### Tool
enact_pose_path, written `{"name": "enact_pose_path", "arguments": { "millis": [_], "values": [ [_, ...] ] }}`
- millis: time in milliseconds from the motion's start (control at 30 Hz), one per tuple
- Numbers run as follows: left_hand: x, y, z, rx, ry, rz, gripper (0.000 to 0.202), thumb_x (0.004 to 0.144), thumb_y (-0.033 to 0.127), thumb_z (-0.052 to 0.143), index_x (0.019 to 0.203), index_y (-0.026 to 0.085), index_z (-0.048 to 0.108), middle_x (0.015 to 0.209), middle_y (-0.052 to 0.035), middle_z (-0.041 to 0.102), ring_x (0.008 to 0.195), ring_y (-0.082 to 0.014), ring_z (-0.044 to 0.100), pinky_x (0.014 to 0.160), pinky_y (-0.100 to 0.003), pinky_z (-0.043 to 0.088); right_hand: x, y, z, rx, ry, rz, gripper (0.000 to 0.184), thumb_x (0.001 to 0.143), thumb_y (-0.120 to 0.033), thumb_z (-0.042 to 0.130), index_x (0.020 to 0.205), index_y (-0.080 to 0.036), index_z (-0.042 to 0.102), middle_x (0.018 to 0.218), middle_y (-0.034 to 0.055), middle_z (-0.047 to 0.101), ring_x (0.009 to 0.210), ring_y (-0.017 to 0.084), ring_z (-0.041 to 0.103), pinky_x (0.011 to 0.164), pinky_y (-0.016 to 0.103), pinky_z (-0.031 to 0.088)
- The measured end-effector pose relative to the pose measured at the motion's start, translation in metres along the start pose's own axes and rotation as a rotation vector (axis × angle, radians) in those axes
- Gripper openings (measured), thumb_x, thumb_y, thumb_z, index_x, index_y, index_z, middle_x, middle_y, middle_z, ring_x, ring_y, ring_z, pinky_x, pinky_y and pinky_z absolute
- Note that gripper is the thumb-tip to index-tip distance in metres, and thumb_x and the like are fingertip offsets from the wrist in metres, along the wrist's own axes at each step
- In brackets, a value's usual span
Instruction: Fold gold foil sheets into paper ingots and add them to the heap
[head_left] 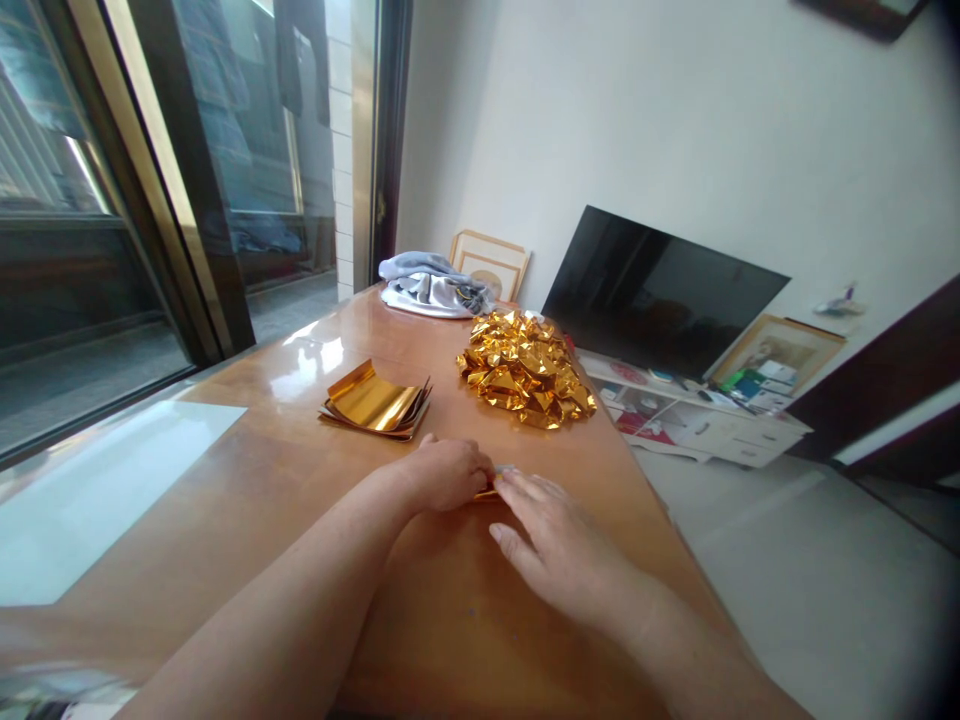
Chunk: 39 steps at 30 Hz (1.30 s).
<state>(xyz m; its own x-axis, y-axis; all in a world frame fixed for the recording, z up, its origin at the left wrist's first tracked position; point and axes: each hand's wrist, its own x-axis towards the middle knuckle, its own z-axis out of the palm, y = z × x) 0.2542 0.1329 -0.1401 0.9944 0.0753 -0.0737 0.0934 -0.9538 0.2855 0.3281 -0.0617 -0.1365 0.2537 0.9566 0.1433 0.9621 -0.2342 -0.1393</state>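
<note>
Gold foil (486, 492) shows as a small bit between the two hands, on the wooden counter (457, 400) right in front of the person. Most of it is hidden by the fingers. The left hand (442, 475) curls down over one side of the foil, but how tight its grip is cannot be seen. The right hand (559, 545) has a loose, half-open grip. Its fingertips (517, 485) lie on the foil, and its thumb (499, 535) sits apart from it.

Just past the hands is a stack of gold sheets (375, 402), and the top sheet curls up at the sides. To the right of the stack is a big heap of crumpled gold foil (525, 370). Farther along the shiny counter sits a bundle of gray cloth (435, 287). A flat white sheet (97, 490) lies on the counter by the glass door (82, 200). Beyond the far end, a picture frame (491, 263) leans on the wall. Near it, a big black TV (660, 290) stands tilted behind a low white cabinet (697, 420).
</note>
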Motion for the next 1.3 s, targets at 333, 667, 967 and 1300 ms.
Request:
{"name": "enact_pose_path", "arguments": {
  "millis": [333,667,967,1300],
  "values": [
    [-0.003,-0.002,-0.004,-0.008,-0.037,0.014,0.041,0.090,0.024,0.041,0.117,0.037,0.070,0.116,-0.0043,0.070,0.107,-0.0277,0.065,0.091,-0.046,0.045,-0.004,-0.014,0.019,-0.013,-0.111,0.082,0.066,0.097,-0.046,0.047,0.150,-0.008,0.042,0.156,0.0181,0.038,0.144,0.031,0.036,0.121,0.048,0.029],
    [0.000,-0.006,-0.001,0.029,-0.045,0.006,0.040,0.091,0.029,0.042,0.120,0.039,0.068,0.117,-0.0064,0.067,0.108,-0.0297,0.063,0.087,-0.045,0.049,-0.013,-0.018,0.026,0.066,-0.193,0.130,0.078,0.096,-0.059,0.043,0.155,-0.010,0.030,0.162,0.0163,0.023,0.150,0.030,0.022,0.124,0.047,0.020],
    [-0.001,-0.008,0.001,-0.041,-0.040,0.022,0.035,0.087,0.035,0.050,0.117,0.039,0.069,0.113,-0.0043,0.068,0.104,-0.0287,0.063,0.086,-0.044,0.047,-0.006,-0.013,0.015,0.069,-0.148,0.140,0.071,0.097,-0.054,0.045,0.153,-0.012,0.037,0.158,0.0157,0.033,0.146,0.030,0.033,0.121,0.046,0.028],
    [0.002,-0.010,0.001,-0.046,-0.066,0.027,0.031,0.082,0.035,0.058,0.109,0.036,0.071,0.108,-0.0027,0.070,0.099,-0.0269,0.064,0.085,-0.042,0.046,-0.004,-0.020,0.017,-0.017,-0.078,0.069,0.058,0.098,-0.042,0.047,0.148,-0.012,0.047,0.152,0.0158,0.045,0.141,0.029,0.041,0.120,0.045,0.029]
  ]
}}
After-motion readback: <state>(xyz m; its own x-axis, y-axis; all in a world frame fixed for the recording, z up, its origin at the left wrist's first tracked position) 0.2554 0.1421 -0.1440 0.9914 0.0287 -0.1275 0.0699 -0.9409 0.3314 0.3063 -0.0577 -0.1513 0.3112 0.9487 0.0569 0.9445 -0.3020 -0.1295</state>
